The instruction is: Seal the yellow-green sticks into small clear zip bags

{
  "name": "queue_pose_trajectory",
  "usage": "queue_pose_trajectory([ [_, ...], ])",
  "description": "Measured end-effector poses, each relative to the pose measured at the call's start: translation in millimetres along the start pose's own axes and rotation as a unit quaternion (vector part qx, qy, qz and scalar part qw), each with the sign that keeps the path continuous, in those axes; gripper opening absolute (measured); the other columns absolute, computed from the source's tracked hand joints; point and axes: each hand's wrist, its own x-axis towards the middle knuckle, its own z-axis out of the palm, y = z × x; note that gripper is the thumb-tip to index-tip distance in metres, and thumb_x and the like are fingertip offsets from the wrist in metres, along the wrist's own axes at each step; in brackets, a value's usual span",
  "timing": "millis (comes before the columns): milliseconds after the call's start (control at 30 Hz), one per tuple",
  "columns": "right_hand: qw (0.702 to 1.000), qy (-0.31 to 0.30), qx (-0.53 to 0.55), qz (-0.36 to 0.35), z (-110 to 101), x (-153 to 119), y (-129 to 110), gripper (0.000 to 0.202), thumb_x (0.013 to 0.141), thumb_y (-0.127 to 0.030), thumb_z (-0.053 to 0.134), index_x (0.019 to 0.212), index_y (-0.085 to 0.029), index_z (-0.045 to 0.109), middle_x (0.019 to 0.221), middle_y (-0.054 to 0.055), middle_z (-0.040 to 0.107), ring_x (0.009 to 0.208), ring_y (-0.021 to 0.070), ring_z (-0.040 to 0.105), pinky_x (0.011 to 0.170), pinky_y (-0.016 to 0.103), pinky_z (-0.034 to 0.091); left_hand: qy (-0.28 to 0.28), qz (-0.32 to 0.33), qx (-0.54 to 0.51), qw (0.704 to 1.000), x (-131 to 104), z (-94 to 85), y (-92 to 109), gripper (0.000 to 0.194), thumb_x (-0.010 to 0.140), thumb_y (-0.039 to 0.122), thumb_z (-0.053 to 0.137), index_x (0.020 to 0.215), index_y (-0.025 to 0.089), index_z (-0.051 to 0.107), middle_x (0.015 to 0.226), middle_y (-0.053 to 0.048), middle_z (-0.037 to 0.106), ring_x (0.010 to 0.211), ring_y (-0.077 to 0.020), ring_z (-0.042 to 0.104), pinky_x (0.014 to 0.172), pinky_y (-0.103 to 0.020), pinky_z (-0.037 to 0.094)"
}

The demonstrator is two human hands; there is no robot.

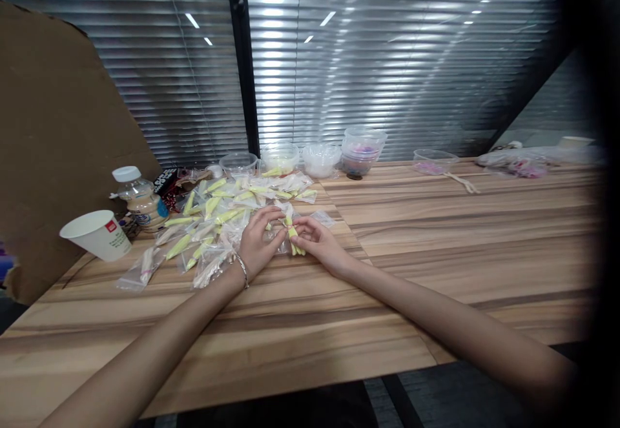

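Between my two hands is a small yellow-green bundle [293, 237], upright over the table, pinched by the fingers of my right hand [317, 241]. My left hand [261, 237] is at its left side, fingers curved and thumb reaching toward the bundle; whether it grips anything is too small to tell. A clear plastic bag [281, 244] lies partly hidden beneath and behind my fingers. Left of my hands spreads a pile of small clear bags [213, 212] with yellow-green and pale pieces inside.
A paper cup [99, 234] leans at the left beside a plastic bottle [140, 199]. Clear bowls [322, 159] and a bowl stack [363, 150] line the back edge. Farther right are a shallow container [434, 160], pale strips [462, 183] and plastic bags [527, 160]. Cardboard [62, 124] stands left.
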Motion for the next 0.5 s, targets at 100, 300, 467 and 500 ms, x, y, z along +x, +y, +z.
queue_pose_trajectory([
  [100, 1.000, -0.006, -0.006, -0.006, -0.8, -0.5, 0.4, 0.037, 0.073, -0.027, 0.067, 0.105, -0.022, 0.051, 0.081, 0.000, 0.054, 0.072, 0.0099, 0.050, 0.066, 0.021, 0.041, -0.011, -0.002, 0.002, 1.000, -1.1, -0.3, 1.4, 0.029, 0.078, 0.031, 0.051, 0.105, 0.022, 0.059, 0.114, -0.003, 0.057, 0.111, -0.0076, 0.051, 0.102, -0.024, 0.042],
  [300, 1.000, -0.003, -0.017, -0.019, 0.4, -1.8, -2.9, 0.033, 0.074, -0.026, 0.066, 0.103, -0.020, 0.051, 0.078, -0.001, 0.054, 0.072, 0.0095, 0.051, 0.067, 0.021, 0.041, -0.012, 0.014, -0.001, 1.000, -3.0, -0.4, 2.9, 0.030, 0.077, 0.033, 0.053, 0.105, 0.022, 0.059, 0.109, -0.001, 0.060, 0.103, -0.0042, 0.055, 0.095, -0.017, 0.044],
  [467, 1.000, 0.002, -0.025, -0.014, 1.5, -2.2, -3.9, 0.029, 0.073, -0.026, 0.067, 0.098, -0.019, 0.054, 0.078, 0.000, 0.055, 0.072, 0.0103, 0.052, 0.066, 0.022, 0.041, -0.007, -0.001, -0.009, 1.000, -3.4, 0.0, 1.8, 0.027, 0.077, 0.034, 0.053, 0.098, 0.020, 0.061, 0.101, -0.001, 0.062, 0.095, -0.0045, 0.057, 0.088, -0.018, 0.045],
  [500, 1.000, 0.002, -0.025, -0.012, 1.6, -2.3, -4.0, 0.029, 0.072, -0.026, 0.067, 0.097, -0.019, 0.054, 0.077, 0.000, 0.055, 0.072, 0.0105, 0.052, 0.066, 0.022, 0.041, -0.008, -0.003, -0.011, 1.000, -3.3, 0.0, 1.6, 0.026, 0.077, 0.034, 0.053, 0.098, 0.020, 0.061, 0.100, -0.002, 0.063, 0.094, -0.0046, 0.057, 0.088, -0.018, 0.045],
])
